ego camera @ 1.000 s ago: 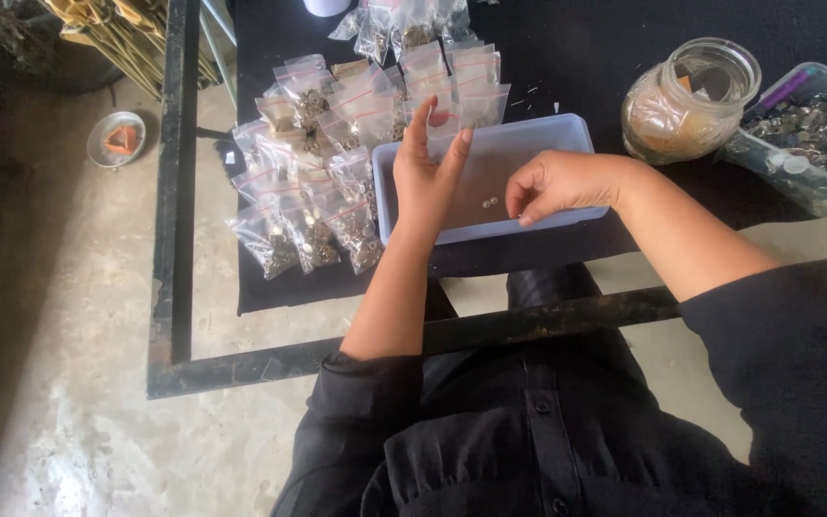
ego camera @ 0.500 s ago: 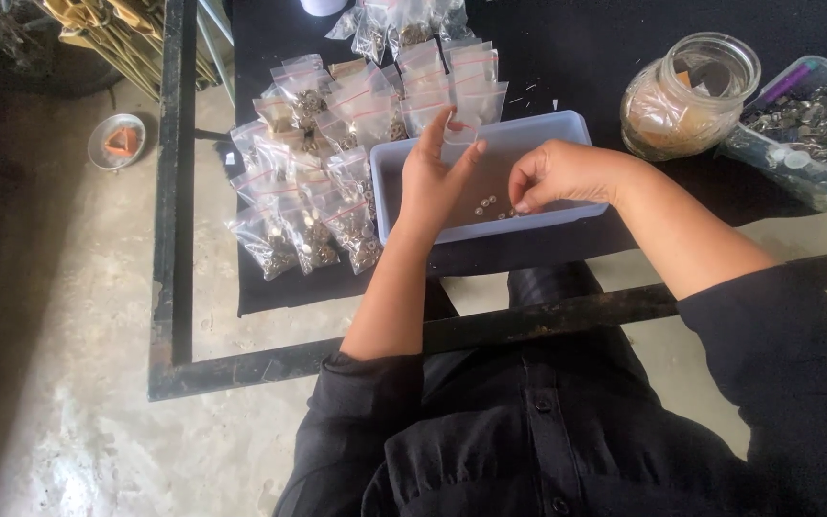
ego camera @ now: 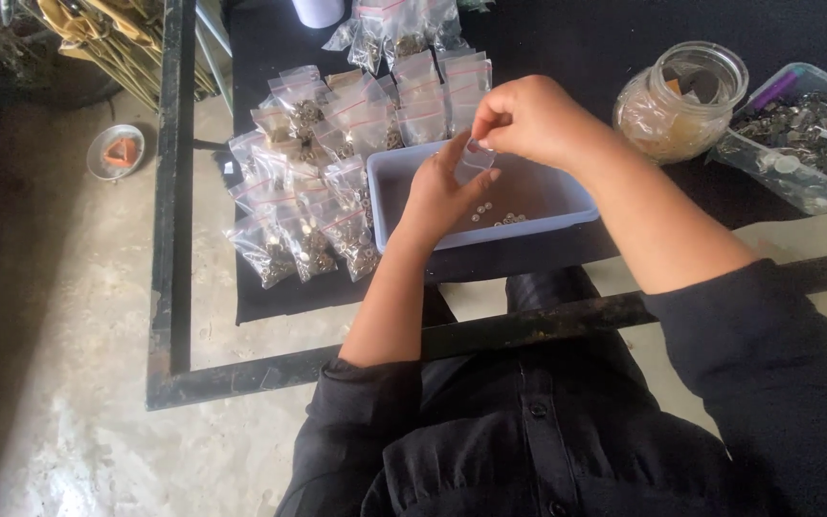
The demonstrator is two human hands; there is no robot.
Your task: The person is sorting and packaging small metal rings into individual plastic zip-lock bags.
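Clear plastic made the tiny bag (ego camera: 478, 153) that both hands held over the pale blue tray (ego camera: 567, 206). The right hand (ego camera: 531, 120) pinched the top of the tiny bag with its fingertips curled in. The left hand (ego camera: 442, 196) was just under it, with the thumb and fingers touching the bag's lower edge and the other fingers loosely spread. Under the hands, a few small shiny bits (ego camera: 500, 216) lay on the tray's floor. To the left of the left hand lay many filled little bags (ego camera: 313, 211) in rows on a black cloth (ego camera: 567, 48). To the right of the right hand stood a glass jar (ego camera: 681, 101), and past it a clear box of metal parts (ego camera: 806, 139). Far to the left, a small round dish (ego camera: 115, 151) sat on the floor.
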